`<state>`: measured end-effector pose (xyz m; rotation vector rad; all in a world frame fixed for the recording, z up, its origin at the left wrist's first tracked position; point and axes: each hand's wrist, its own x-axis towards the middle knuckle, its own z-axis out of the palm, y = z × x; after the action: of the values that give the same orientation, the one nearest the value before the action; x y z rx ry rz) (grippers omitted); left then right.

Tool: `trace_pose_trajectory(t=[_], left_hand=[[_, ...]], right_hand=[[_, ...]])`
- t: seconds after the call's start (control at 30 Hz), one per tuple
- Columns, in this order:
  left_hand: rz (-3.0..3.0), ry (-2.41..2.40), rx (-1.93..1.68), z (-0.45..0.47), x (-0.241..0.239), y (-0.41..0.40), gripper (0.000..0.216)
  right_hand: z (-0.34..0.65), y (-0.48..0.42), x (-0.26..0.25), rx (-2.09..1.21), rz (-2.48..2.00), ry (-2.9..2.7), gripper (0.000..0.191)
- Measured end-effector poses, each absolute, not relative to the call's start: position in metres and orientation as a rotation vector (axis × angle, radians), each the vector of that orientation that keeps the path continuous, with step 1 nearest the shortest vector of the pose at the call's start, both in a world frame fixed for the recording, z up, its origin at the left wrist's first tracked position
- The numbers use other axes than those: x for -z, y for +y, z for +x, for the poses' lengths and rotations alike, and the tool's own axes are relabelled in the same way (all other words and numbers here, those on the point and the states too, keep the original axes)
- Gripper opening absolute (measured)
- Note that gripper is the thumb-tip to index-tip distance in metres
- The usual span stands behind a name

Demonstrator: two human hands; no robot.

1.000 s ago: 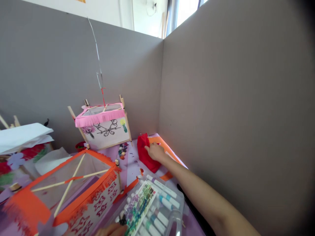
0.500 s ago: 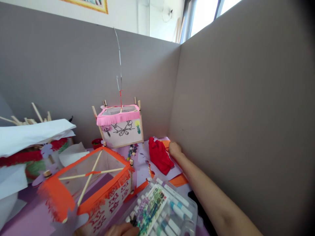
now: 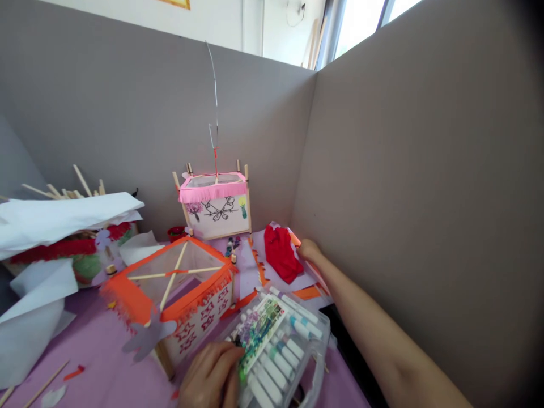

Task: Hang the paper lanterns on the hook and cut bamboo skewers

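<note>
My left hand [image 3: 211, 375] is at the bottom centre, its curled fingers gripping the left edge of a clear plastic marker case [image 3: 312, 371]. White markers with coloured bands [image 3: 278, 360] and a printed picture card [image 3: 261, 326] show through the lid. My right arm reaches to the back right corner. There my right hand [image 3: 309, 250] is closed on the edge of a sheet of orange paper [image 3: 294, 238], its fingertips partly hidden. Red cloth [image 3: 283, 255] lies crumpled just left of it. An orange-fringed lantern frame [image 3: 199, 309] stands left of the case.
A pink-fringed lantern [image 3: 216, 218] with a wire hanger stands against the grey partition [image 3: 255, 124]. White paper [image 3: 63, 215], wooden sticks [image 3: 83, 181] and a red-green bundle [image 3: 83, 266] pile up at left. A black flat object [image 3: 346, 354] lies beneath my right forearm.
The view has shifted, showing more of the lower table. My left hand has come further into view on the marker case. Beside the red cloth, the orange paper's edge has lifted with my right hand.
</note>
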<state>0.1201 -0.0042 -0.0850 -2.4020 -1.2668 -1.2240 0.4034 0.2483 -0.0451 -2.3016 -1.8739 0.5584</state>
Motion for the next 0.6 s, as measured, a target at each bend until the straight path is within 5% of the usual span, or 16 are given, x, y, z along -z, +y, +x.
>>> trace_pose_trajectory(t=[0.33, 0.6], left_hand=[[-2.312, -1.513, 1.403, 0.131, 0.066, -0.021, 0.021], [-2.175, -1.912, 1.485, 0.124, 0.071, -0.035, 0.036]], right_hand=[[0.403, 0.158, 0.022, -0.742, -1.960, -1.948, 0.020], [0.401, 0.076, 0.042, -0.867, -1.812, -2.000, 0.048]])
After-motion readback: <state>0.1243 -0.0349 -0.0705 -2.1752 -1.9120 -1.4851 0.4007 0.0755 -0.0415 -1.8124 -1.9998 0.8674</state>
